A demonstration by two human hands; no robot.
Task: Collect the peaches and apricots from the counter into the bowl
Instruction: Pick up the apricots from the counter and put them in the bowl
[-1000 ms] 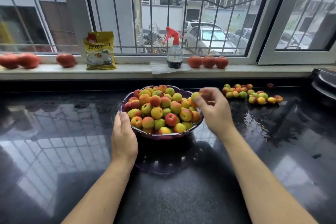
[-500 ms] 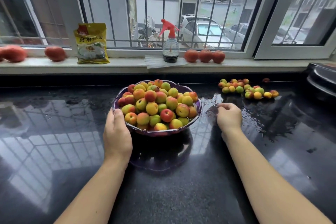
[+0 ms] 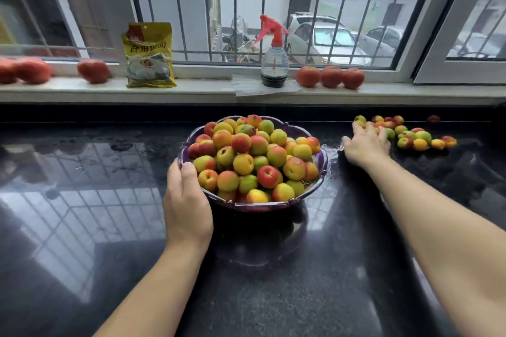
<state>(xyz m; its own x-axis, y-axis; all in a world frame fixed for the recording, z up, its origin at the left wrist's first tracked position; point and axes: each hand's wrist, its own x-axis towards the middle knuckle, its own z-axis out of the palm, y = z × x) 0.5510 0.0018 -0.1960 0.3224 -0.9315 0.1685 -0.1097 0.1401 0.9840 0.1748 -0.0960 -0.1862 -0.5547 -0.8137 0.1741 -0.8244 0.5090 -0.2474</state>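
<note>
Our left hand gripped the near-left rim of the purple scalloped glass bowl, thumb hooked over the edge. The bowl stood mid-counter on the glossy black stone counter, heaped with small red, yellow and green peaches and apricots. Our right hand reached to the far right, its fingers spread and laid on the left edge of the loose cluster of the same small fruit lying by the back edge of the counter; we could not tell whether it had closed on any. On the white windowsill stood a yellow packet, a clear spray bottle with a red trigger, and larger red peaches.
</note>
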